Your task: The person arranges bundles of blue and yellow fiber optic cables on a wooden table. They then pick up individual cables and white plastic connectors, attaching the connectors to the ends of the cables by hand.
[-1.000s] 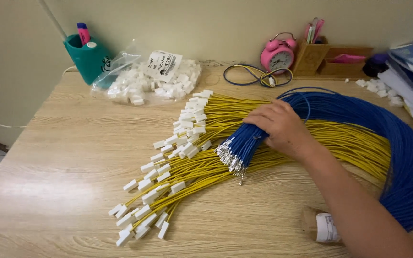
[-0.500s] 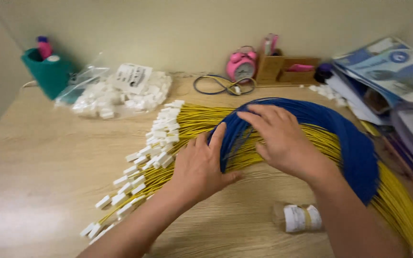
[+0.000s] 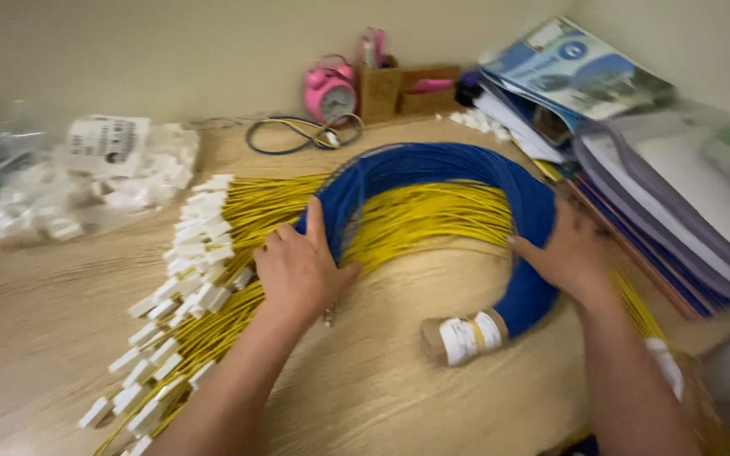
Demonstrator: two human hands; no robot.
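Note:
A thick bundle of blue wires [image 3: 433, 169] arches across the wooden desk [image 3: 365, 388] over a bundle of yellow wires [image 3: 416, 221]. My left hand [image 3: 302, 268] presses down on the blue bundle's left end, covering its tips. My right hand [image 3: 563, 253] grips the right side of the blue arch, just above its taped end [image 3: 464, 336]. The yellow wires fan out to the left and finish in white plastic connectors [image 3: 187, 270].
A clear bag of white connectors [image 3: 86, 181] lies at the back left. A pink alarm clock [image 3: 329, 91], a coiled cable [image 3: 302, 135] and a wooden organiser [image 3: 403, 89] stand along the wall. Stacked folders and magazines [image 3: 635, 152] fill the right side.
The view has swung right. My right hand slid from the top of the blue arch down to its right side. My left hand came in and now covers the bundle's left end.

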